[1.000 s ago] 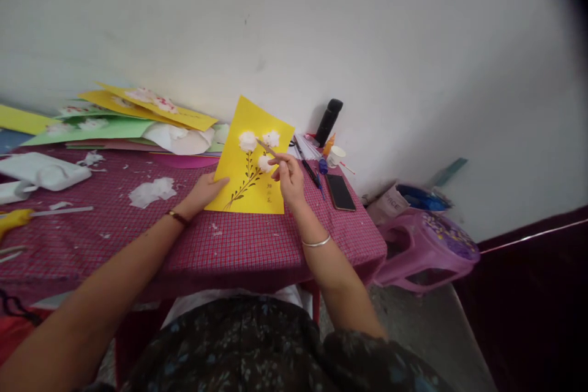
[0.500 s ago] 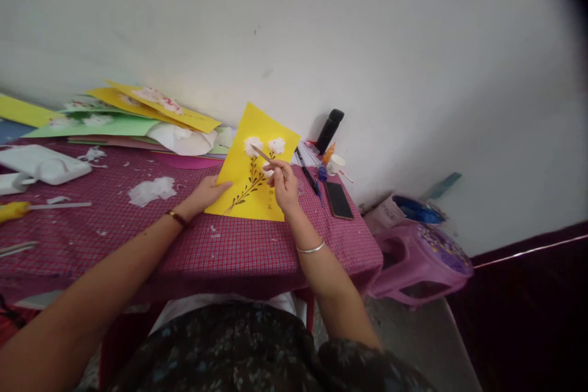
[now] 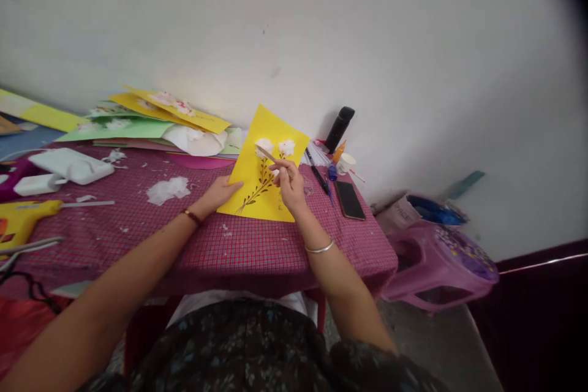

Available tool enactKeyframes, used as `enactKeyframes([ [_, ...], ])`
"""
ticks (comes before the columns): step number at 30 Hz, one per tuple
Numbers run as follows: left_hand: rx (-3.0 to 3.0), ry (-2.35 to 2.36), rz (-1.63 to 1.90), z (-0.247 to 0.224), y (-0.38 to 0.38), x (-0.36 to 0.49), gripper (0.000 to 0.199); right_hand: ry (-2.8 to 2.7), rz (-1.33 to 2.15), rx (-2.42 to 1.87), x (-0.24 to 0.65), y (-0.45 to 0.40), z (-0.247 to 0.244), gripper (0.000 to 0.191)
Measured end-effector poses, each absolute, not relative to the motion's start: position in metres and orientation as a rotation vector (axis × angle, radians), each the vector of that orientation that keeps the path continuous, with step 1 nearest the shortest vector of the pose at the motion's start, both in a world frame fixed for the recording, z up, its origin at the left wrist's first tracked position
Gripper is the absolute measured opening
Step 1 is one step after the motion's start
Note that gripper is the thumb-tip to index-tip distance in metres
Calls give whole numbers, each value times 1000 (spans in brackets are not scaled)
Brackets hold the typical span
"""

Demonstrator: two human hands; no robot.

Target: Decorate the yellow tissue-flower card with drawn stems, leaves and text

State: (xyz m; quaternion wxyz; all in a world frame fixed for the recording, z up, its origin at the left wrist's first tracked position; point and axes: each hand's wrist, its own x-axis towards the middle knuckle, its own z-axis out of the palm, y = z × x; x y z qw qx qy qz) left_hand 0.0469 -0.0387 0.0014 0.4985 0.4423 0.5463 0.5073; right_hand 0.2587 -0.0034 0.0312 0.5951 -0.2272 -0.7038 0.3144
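Note:
A yellow card is held tilted up above the table, with dark painted stems and leaves and fluffy white flowers on it. My left hand grips its lower left edge, thumb on the front. In my right hand is a slim pointed tool that looks like tweezers. Its tip is at the upper left white flower; contact cannot be told. My right fingers cover part of a lower flower and the writing on the card.
A checked cloth covers the table. White tissue scraps, a yellow glue gun and a white device lie left. Finished-looking flower cards lean behind. A phone, pens and a black bottle are right.
The whole view has shifted, so everything appears farther right and more of the glue gun shows. Both hands keep their hold, and the tool tip stays at the same flower.

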Motion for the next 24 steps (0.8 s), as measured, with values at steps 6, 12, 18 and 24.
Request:
enactKeyframes([
  [6, 1052, 1317, 1228, 2, -40, 48, 31, -1562, 736, -555, 258, -3, 31, 35],
  [12, 976, 1243, 1190, 3, -40, 46, 35, -1445, 843, -489, 260, -3, 39, 35],
  [18, 927, 1187, 1157, 2, -39, 40, 37, -1249, 933, -491, 267, 4, 42, 34],
  [24, 929, 1127, 1153, -4, -36, 38, 33, -1344, 914, -535, 262, 6, 40, 38],
])
